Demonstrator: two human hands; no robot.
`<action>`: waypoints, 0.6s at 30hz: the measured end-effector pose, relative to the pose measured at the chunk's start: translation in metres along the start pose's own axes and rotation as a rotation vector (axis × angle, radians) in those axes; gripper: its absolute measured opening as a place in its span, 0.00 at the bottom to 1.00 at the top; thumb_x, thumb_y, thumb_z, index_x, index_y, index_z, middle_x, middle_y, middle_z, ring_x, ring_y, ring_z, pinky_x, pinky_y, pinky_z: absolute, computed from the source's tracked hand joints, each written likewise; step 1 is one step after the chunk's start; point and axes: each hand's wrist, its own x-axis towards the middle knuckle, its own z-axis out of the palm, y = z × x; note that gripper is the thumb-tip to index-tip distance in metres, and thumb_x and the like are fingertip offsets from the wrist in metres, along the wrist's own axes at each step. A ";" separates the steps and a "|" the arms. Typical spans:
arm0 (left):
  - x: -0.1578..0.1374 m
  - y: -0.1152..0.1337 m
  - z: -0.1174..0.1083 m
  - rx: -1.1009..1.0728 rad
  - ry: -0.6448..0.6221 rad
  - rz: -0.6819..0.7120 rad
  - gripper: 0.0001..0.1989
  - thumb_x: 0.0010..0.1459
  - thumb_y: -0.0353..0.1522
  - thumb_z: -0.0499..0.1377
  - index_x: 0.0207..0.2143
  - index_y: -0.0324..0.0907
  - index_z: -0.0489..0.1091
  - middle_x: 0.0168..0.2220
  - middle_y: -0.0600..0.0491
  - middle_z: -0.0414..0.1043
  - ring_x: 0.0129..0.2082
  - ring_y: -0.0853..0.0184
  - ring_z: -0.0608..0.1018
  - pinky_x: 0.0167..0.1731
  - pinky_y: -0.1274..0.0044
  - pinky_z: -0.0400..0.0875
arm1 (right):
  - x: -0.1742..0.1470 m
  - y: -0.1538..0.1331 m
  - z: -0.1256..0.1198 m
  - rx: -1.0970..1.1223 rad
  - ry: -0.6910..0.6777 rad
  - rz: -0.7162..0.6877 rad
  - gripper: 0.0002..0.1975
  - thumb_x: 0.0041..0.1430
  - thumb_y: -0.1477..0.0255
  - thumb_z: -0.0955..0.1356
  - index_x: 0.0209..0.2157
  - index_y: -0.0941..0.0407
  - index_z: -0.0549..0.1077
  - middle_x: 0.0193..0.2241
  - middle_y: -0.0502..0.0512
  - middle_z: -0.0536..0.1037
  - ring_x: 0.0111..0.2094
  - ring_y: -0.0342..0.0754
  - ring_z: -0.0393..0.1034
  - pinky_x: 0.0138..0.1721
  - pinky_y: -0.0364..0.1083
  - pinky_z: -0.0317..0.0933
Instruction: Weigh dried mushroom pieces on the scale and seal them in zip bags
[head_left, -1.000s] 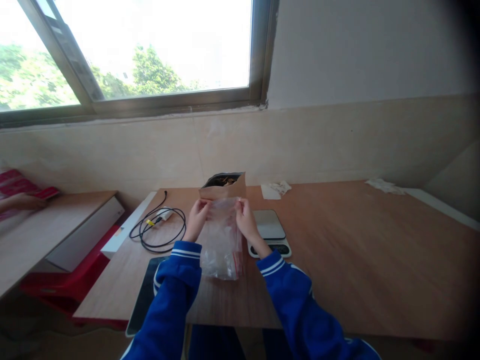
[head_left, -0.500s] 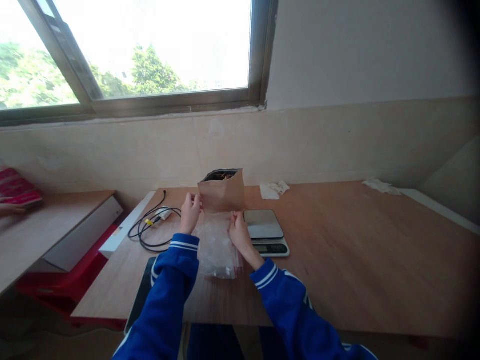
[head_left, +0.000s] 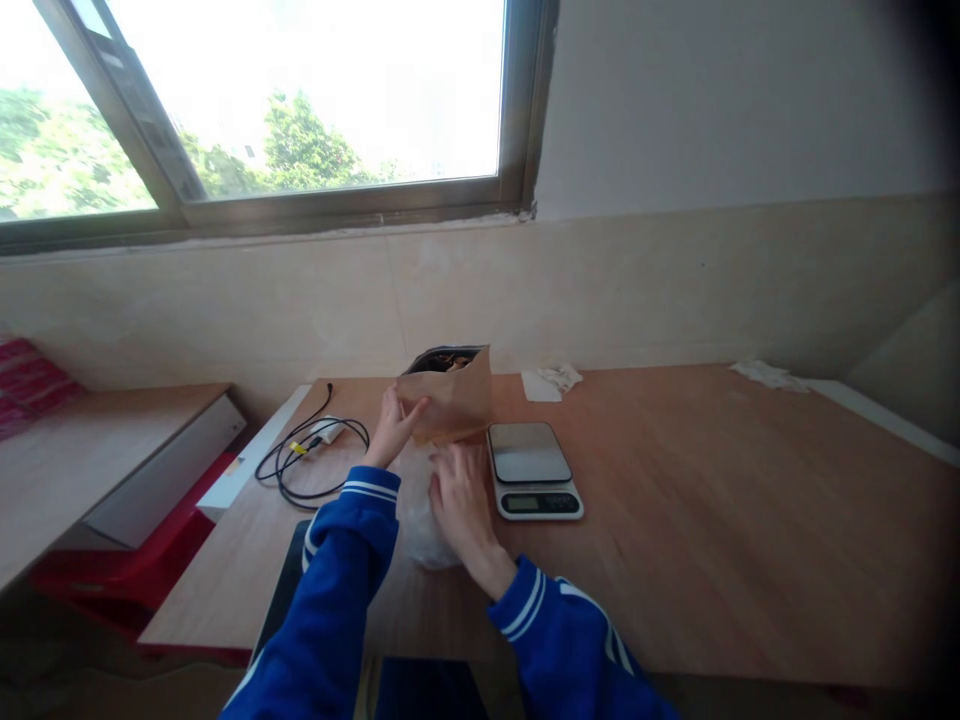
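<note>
the left hand (head_left: 391,428), half open, is at the paper bag (head_left: 452,408)'s left edge (grip? cannot tell); the right hand (head_left: 463,500), loosely open, lies farther off on clear plastic (head_left: 420,515), the bag at its twelve o'clock, width running nine to three.

A black cable (head_left: 314,442) (looped, with a yellow tag (head_left: 298,448)) lies left of crumpled white paper (head_left: 562,377).

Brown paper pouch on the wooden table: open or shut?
Open: the brown paper pouch gapes at its top, showing dark lining and brown, dry-looking pieces inside.
</note>
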 end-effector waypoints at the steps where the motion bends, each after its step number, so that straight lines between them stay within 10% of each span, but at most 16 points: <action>1: 0.002 0.001 0.002 -0.030 -0.021 -0.023 0.26 0.55 0.41 0.59 0.53 0.42 0.61 0.47 0.46 0.69 0.50 0.60 0.71 0.51 0.67 0.66 | -0.006 -0.005 0.001 -0.006 -0.057 -0.035 0.18 0.63 0.73 0.60 0.52 0.58 0.69 0.57 0.65 0.66 0.60 0.59 0.56 0.59 0.58 0.52; 6: 0.011 0.003 0.000 -0.131 -0.072 -0.145 0.25 0.53 0.43 0.60 0.51 0.43 0.66 0.37 0.51 0.74 0.41 0.61 0.75 0.44 0.69 0.70 | -0.019 -0.004 0.027 -0.075 -0.265 0.038 0.25 0.64 0.67 0.60 0.60 0.63 0.63 0.62 0.70 0.59 0.64 0.63 0.51 0.62 0.60 0.47; 18: 0.016 0.003 -0.001 -0.101 -0.070 -0.173 0.23 0.56 0.45 0.58 0.48 0.40 0.64 0.44 0.45 0.74 0.49 0.58 0.74 0.48 0.69 0.67 | -0.002 0.024 0.058 -0.048 -0.243 0.032 0.25 0.65 0.66 0.60 0.60 0.61 0.62 0.62 0.67 0.60 0.64 0.59 0.51 0.62 0.57 0.47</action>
